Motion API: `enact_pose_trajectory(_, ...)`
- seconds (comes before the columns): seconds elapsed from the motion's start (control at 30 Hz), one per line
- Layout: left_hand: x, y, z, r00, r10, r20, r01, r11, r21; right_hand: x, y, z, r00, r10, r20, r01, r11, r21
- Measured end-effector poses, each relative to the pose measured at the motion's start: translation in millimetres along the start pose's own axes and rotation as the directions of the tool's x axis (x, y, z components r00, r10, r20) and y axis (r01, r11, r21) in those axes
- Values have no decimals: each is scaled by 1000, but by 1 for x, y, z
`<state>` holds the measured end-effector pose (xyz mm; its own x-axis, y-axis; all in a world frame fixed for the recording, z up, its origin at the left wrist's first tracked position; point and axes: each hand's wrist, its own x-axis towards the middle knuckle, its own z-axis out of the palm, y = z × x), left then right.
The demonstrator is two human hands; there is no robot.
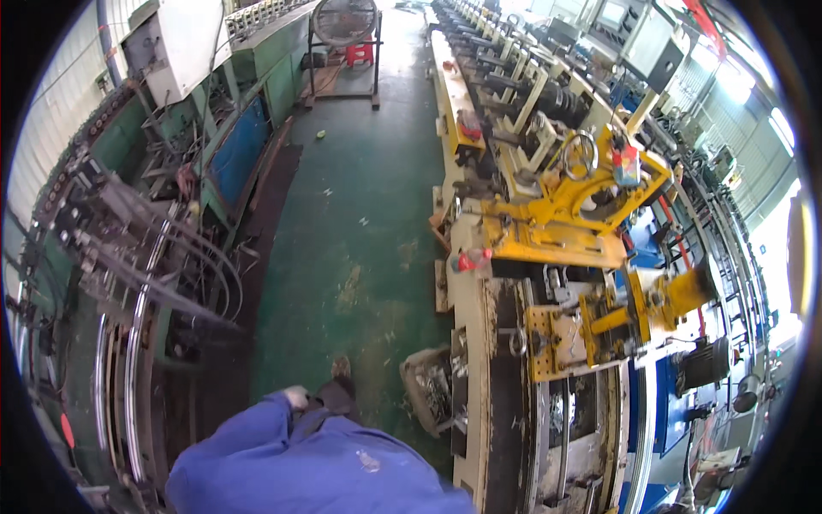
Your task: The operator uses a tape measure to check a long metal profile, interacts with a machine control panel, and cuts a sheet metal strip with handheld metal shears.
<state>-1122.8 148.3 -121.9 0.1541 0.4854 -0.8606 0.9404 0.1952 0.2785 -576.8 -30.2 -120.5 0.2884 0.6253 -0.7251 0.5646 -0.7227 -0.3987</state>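
My left hand (296,397) shows small at the cuff of my blue sleeve (244,433), close in front of my body. Its fingers are too small and blurred to make out, and no held object can be seen. Below it, my dark trouser leg and a shoe (341,368) stand on the green floor (342,265). My right hand is out of sight. Nearest on the right of my body is a grey bin (428,390) with scraps in it, beside the machine bed.
A yellow machine frame (556,236) with a handwheel (580,156) stands on the long machine line at right. A red-capped bottle (471,259) lies on its edge. Along the left run metal rods (137,343) and hoses. A large fan (344,21) stands up the aisle.
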Motion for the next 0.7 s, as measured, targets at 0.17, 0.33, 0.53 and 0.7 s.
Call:
enact_pose_trajectory(0.17, 44, -61, -101, 997, -64, -46, 57, 990, -127, 30, -166, -22, 990, -127, -56, 115, 976, -184)
enact_pose_trajectory(0.33, 79, -30, -270, 973, 3, -231, -51, 978, -204, 149, -412, -38, 887, -401, -227, 435, 891, 126)
enact_pose_trajectory(0.53, 143, -5, -383, 938, -126, -323, -89, 814, -574, 137, -651, -80, 941, -332, 64, 336, 941, -50)
enact_pose_trajectory(0.7, 197, -50, -413, 990, -60, -127, -2, 897, -441, 258, -703, -90, 903, -423, 75, 430, 894, -126)
